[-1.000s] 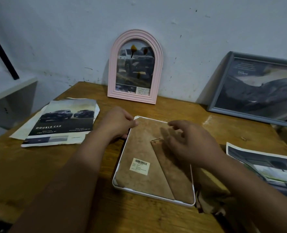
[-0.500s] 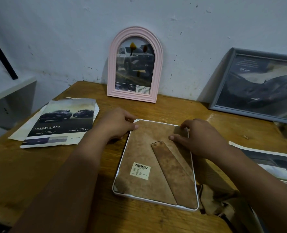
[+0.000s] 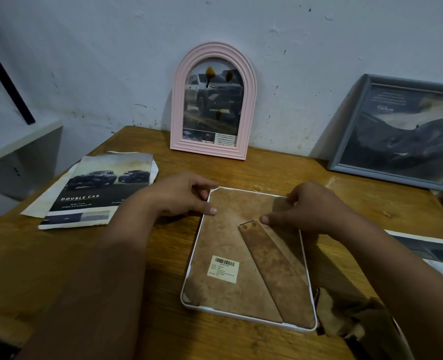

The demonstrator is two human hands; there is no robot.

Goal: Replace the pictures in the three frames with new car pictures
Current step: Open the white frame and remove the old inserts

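White frame (image 3: 249, 317) face-down at centre of the counter (image 3: 137, 320), backing board being seated.
Head view: right hand (image 3: 316, 209) has slid to the top right corner; left hand (image 3: 181, 196) pinches the top left corner. Both grips clamp the frame, so closing seems near.

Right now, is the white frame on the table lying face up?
No, the white frame lies face down, its brown backing board and barcode sticker showing.

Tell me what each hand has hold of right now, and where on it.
Both hold the white frame, lying face down: the left hand grips its far left corner, the right hand its far right corner, thumbs resting on the brown backing board.
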